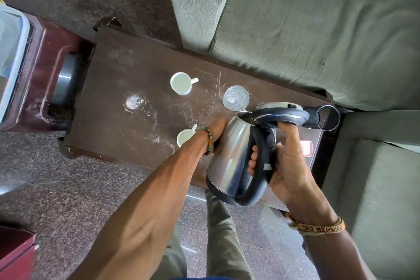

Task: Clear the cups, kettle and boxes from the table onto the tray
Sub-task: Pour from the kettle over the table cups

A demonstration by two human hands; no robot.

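A grey-green sofa point(295, 29) fills the upper right, with its seat edge running along the far side of a long dark-brown table point(118, 70) that is scratched and smeared.

To the left of the table sits a maroon tray point(45, 38) that holds a dark round thing with a silver band point(66, 79).

Over the near right part of the table a stainless-steel kettle point(227, 161) is held clear of the top. It is tilted, with its spout away from the person and its black-rimmed lid shut.

The right hand point(288, 166) is wrapped round the kettle's black handle, with fingers curled through the loop and the thumb reaching up to the lid. The left hand point(214, 133), with a beaded bracelet at the wrist, lies flat against the kettle's steel side with its fingers straight.

Beneath the kettle lies a flat box with a red label point(305, 148), mostly hidden. A black mesh cylinder point(322, 118) lies on its side at the table's right end.

A clear glass point(235, 98) stands just beyond the spout. One white cup point(180, 83) stands upright near the middle and looks empty. A second white cup point(184, 138) sits at the near edge, half covered by the left wrist.
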